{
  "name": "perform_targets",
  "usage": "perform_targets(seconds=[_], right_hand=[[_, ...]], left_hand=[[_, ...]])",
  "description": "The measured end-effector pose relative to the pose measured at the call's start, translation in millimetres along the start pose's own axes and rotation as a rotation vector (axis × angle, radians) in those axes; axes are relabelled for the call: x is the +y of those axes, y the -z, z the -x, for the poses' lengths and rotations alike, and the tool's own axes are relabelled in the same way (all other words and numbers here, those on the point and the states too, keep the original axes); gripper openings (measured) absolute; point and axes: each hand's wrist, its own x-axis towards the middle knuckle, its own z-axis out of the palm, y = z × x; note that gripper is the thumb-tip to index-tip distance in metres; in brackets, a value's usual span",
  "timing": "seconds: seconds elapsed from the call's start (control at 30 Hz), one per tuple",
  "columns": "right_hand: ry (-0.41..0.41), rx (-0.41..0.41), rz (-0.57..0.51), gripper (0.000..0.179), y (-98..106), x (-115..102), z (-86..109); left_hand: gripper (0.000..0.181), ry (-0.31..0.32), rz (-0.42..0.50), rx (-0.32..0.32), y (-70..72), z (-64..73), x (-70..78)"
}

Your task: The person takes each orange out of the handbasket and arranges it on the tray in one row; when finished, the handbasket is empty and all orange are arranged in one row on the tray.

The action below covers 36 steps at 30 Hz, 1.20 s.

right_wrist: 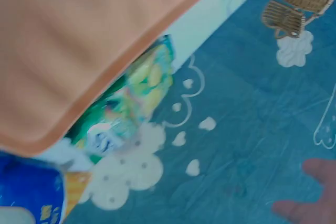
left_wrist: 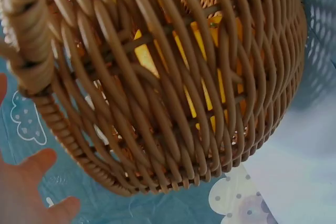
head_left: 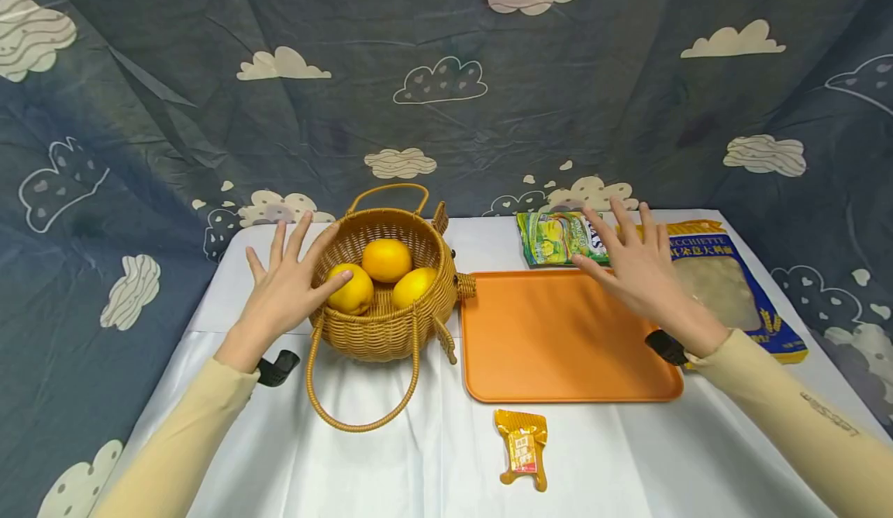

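Observation:
My left hand [head_left: 282, 289] is spread at the left side of a wicker basket [head_left: 373, 340], its thumb overlapping the rim in the head view. Inside the basket lie three yellow lemon-like fruits [head_left: 387, 260]. The left wrist view shows the basket's woven wall [left_wrist: 157, 77] close up, with yellow showing through the gaps. Over the right part of an orange tray [head_left: 544, 340], my right hand [head_left: 638, 270] hovers with fingers spread and holds nothing. Fingertips [right_wrist: 299, 211] of that hand appear at the lower right of the right wrist view.
A green snack bag [head_left: 558, 239] lies behind the tray. To the right is a blue and yellow pasta bag [head_left: 725, 285], partly behind the right hand. A small orange packet [head_left: 523, 448] lies in front of the tray. The basket's handle [head_left: 363, 427] droops onto the white cloth.

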Motion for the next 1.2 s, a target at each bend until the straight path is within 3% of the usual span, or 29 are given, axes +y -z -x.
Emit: perform_targets(seconds=[0.2,0.4,0.5,0.6,0.67,0.77,1.0,1.2], right_hand=[[0.167,-0.045,-0.265,0.07,0.7,-27.8,-23.5],[0.279,-0.191,-0.616,0.065,-2.0,-66.9,-53.0],[0.347,-0.293,-0.79,0.061,-4.9,-88.9,-69.8],[0.406,-0.389,-0.891,0.058,-10.8,-109.4,-88.0],[0.426,-0.452,-0.925,0.056,-14.9,-122.1,-99.2],[0.435,-0.544,-0.953,0.055,-22.6,-139.5,-115.8],[0.394,-0.806,-0.988,0.056,-36.4,-176.3,-146.1],[0.317,-1.002,-0.902,0.053,-45.8,-198.9,-165.7]], left_hand=[[0.068,-0.011,0.134,0.014,1.5,1.8,-10.2],[0.061,-0.011,0.401,-0.034,-11.0,2.3,-34.6],[0.057,-0.004,0.568,-0.07,-24.1,1.4,-44.9],[0.055,0.023,0.747,-0.107,-38.5,1.2,-50.1],[0.055,0.048,0.842,-0.117,-46.3,1.9,-50.6],[0.056,0.082,0.907,-0.11,-53.2,3.8,-48.5],[0.056,0.103,0.938,-0.088,-56.6,5.9,-45.6],[0.056,0.122,0.946,-0.071,-55.6,8.1,-45.2]])
